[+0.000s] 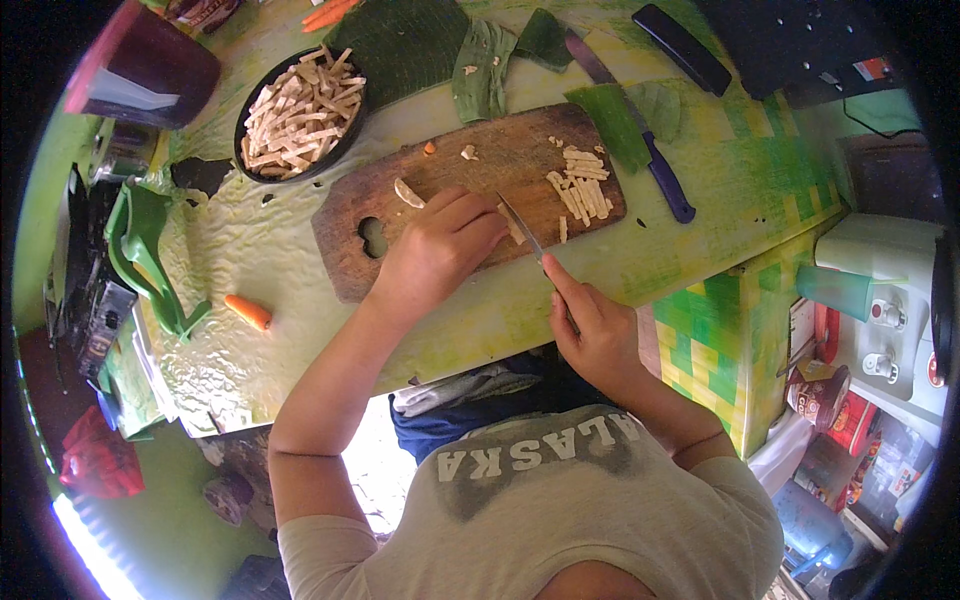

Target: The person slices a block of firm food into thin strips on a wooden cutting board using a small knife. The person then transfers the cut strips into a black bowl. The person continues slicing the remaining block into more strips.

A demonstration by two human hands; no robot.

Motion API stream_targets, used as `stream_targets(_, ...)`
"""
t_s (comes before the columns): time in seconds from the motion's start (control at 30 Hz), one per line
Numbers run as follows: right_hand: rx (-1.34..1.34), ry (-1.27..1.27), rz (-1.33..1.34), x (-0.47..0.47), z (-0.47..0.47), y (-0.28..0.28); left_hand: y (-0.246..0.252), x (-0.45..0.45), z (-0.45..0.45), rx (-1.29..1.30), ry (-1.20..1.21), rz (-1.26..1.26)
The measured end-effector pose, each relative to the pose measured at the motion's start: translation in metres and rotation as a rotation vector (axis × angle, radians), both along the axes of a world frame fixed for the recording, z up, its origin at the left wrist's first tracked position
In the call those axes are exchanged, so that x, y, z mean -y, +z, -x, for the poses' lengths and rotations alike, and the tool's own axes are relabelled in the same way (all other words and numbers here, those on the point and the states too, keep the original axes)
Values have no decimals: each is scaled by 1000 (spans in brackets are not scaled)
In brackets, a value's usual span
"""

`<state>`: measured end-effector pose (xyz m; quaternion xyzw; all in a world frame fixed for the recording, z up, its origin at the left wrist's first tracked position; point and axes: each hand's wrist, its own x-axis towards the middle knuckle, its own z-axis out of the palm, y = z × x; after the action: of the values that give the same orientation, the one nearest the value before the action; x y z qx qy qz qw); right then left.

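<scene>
My right hand (592, 322) grips a small kitchen knife (523, 227) by its handle. Its blade slants over a wooden cutting board (517, 161), right beside the fingertips of my left hand (450, 244). Those fingers are bent down onto a pale piece, apparently tempeh (516, 229), which they mostly hide. Cut tempeh strips (581, 187) lie at the board's right end. A curved pale slice (409, 193), a crumb (469, 153) and a small orange bit (430, 148) are on the board too. A black bowl (238, 142) heaped with pale sticks (304, 112) stands beyond it.
A second knife with a blue handle (667, 176) lies right of the board, partly over a banana leaf piece (615, 124). More banana leaf (405, 45) is spread behind. On the left are a carrot piece (248, 311), a green squeezer (150, 255) and a dark red container (161, 67).
</scene>
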<state>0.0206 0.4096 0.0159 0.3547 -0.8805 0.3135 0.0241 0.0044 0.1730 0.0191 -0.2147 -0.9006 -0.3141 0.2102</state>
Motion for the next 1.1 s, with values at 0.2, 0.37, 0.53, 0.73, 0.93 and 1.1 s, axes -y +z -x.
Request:
stream_targets(0.2,-78,11,-60,-1,1,-3,-1,0,0,-1,6,2)
stream_targets(0.37,-118,12,-85,5,2,-2,-1,0,0,-6,6,15)
stream_targets(0.53,-64,1,-213,3,-1,12,1,-3,0,-34,21,40)
stream_targets(0.73,43,18,-204,-7,-4,24,2,-2,-1,-34,23,46)
stream_targets(0.93,59,-29,-75,-18,-3,20,0,0,-2,-27,16,39)
stream_targets(1.1,68,-85,52,-10,6,16,-3,1,-3,6,27,17)
